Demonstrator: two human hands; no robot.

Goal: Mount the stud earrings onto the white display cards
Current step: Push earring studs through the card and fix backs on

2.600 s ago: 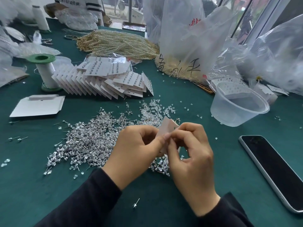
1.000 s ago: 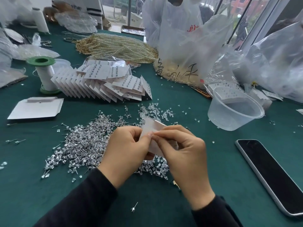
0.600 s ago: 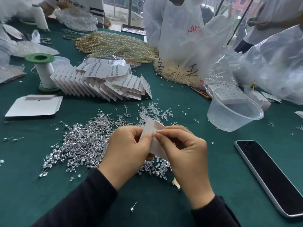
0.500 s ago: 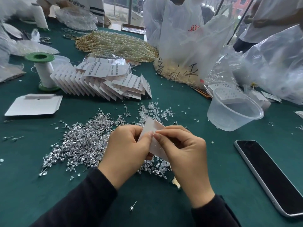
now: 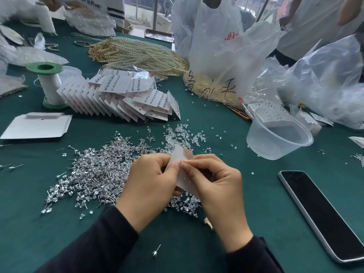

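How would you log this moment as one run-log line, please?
left hand: pinches white card | right hand: pinches same card | stud pile: loose beneath hands | finished cards: fanned behind pile

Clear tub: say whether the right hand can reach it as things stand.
Probably yes: little but green cloth lies between the right hand and the clear tub, though that hand is pinching the white card.

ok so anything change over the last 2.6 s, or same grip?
Barely. The left hand and right hand still pinch the white card; it has been turned a little, so more of its face shows between them. A person in a white top has come into view top right. Unmoved: stud pile, filled cards, clear tub, phone.
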